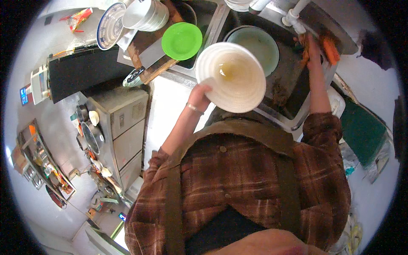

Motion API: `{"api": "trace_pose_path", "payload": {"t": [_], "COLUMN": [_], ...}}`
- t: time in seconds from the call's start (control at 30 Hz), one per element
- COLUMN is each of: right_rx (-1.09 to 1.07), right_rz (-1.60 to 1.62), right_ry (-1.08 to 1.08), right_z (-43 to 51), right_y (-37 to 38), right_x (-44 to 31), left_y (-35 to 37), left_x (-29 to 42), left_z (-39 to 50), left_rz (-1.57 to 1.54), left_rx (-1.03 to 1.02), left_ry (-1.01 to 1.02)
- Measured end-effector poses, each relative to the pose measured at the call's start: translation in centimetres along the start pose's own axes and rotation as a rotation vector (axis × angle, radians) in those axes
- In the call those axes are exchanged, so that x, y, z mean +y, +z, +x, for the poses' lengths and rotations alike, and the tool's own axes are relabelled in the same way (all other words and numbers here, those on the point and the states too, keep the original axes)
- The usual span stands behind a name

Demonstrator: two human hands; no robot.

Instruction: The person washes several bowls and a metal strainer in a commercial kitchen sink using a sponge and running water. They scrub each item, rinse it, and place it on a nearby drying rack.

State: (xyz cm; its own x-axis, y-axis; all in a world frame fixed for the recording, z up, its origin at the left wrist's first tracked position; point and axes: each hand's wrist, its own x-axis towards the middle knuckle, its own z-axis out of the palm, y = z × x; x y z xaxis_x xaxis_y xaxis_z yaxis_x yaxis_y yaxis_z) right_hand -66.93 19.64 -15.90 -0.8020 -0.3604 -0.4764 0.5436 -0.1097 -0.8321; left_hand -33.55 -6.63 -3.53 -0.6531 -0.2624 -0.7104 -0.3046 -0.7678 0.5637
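A large white bowl (245, 86) is gripped at its rim by my left hand (201, 95), thumb on the inner side. A little yellowish liquid lies at the bottom of the bowl. Behind it, a pale green basin (269, 51) with cloudy liquid stands in the steel sink. My right hand (312, 52) reaches to the sink's far right corner, beside an orange object (331, 52) and below the white pipe fitting (291, 19). Its fingers are blurred, so whether they hold something cannot be told.
Left of the bowl, a green plate (181, 41) rests by a wooden frame (159, 71) over a second sink basin. Stacked white bowls (145, 16) and a blue-rimmed bowl (110, 27) stand farther left. The sink's metal front edge (274, 118) runs close before my body.
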Motion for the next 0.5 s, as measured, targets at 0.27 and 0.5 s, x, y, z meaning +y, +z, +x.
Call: {"api": "trace_pose_path", "payload": {"t": [0.27, 0.5], "right_rx": [0.047, 0.073], "right_rz": [-0.527, -0.619], "right_ry": [-0.376, -0.308], "right_z": [3.1, 2.6], "right_y": [3.6, 3.0], "right_x": [-0.8, -0.4], "left_y": [2.3, 2.3], "left_x": [-0.6, 1.2], "left_z": [4.6, 7.6], "left_rz": [-0.05, 0.036], "left_rx": [-0.113, -0.235], "left_ry": [-0.208, -0.09]}}
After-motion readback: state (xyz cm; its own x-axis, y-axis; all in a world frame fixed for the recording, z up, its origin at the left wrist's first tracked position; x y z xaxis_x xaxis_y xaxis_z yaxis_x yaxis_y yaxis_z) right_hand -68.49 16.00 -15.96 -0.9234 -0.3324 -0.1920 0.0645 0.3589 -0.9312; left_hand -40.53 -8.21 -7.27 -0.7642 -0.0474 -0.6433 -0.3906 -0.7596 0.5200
